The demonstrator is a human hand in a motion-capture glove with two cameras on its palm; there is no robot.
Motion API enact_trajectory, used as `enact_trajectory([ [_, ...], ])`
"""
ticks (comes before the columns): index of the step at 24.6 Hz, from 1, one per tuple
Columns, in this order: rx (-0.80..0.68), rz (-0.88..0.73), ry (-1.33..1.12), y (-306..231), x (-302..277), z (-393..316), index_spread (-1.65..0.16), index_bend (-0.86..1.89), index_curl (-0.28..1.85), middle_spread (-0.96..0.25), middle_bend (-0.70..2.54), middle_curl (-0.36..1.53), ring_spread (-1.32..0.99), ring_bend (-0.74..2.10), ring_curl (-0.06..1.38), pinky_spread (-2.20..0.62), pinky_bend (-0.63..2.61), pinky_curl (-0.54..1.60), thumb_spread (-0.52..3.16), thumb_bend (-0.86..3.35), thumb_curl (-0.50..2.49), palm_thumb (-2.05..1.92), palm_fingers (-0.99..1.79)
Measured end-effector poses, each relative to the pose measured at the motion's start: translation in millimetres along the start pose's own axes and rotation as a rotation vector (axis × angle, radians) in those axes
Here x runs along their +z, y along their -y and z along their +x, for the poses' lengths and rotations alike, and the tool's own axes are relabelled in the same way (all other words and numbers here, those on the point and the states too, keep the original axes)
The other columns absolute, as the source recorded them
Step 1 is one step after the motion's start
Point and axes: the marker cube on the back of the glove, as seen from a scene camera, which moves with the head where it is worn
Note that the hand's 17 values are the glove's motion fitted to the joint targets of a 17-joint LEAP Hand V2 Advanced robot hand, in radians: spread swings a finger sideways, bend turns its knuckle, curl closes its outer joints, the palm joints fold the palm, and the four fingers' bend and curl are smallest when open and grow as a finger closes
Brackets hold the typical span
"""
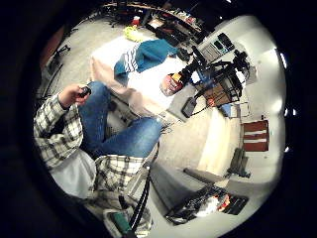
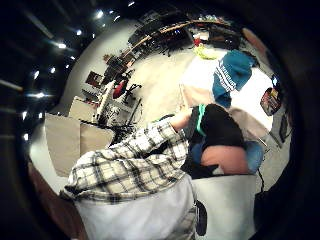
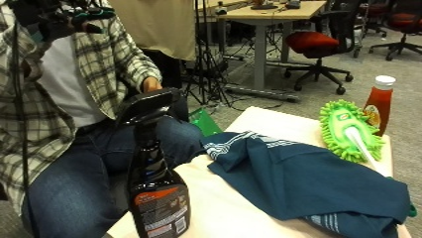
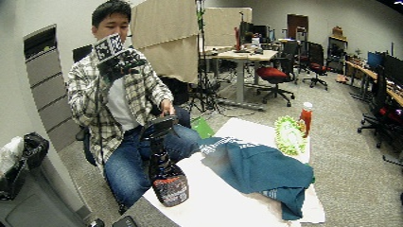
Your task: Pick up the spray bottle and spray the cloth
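Office desks and chairs are seen behind a white-covered worktop [image 4: 207,198]. The gloved right hand [image 4: 119,64] is raised at chest height, well above and apart from everything; nothing is held, though how far its fingers are curled cannot be told. The spray bottle [image 3: 155,183] stands upright far below the fingers, beside the teal cloth [image 3: 296,178]. The bottle's neck is best approached from above, with the nozzle kept toward the cloth.

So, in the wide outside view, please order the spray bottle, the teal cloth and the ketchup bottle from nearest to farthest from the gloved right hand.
The gloved right hand is raised at chest height, away from the table.
1. Spray bottle: near table edge, below the hand.
2. Teal cloth: middle of the table.
3. Ketchup bottle: far end, beside the green duster.
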Motion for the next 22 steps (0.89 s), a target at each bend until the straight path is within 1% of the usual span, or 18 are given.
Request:
enact_trajectory([
  [4,-0.002,-0.003,-0.003,-8,4,-6,-0.19,0.24,0.12,0.00,0.26,0.10,0.06,0.26,0.08,0.11,0.20,0.08,0.62,0.32,0.13,0.47,0.30],
  [9,-0.009,-0.006,-0.003,-10,6,-9,-0.23,0.23,0.18,0.00,0.26,0.14,0.08,0.26,0.12,0.15,0.18,0.12,0.86,0.33,0.19,0.50,0.29],
  [17,0.030,-0.024,0.003,-9,12,2,-0.26,0.21,0.23,0.00,0.26,0.20,0.09,0.26,0.15,0.17,0.18,0.16,1.07,0.31,0.25,0.51,0.28],
  [22,0.089,-0.044,0.055,-6,27,35,-0.27,0.20,0.26,0.00,0.25,0.22,0.10,0.27,0.17,0.17,0.16,0.17,1.14,0.29,0.28,0.53,0.29],
])
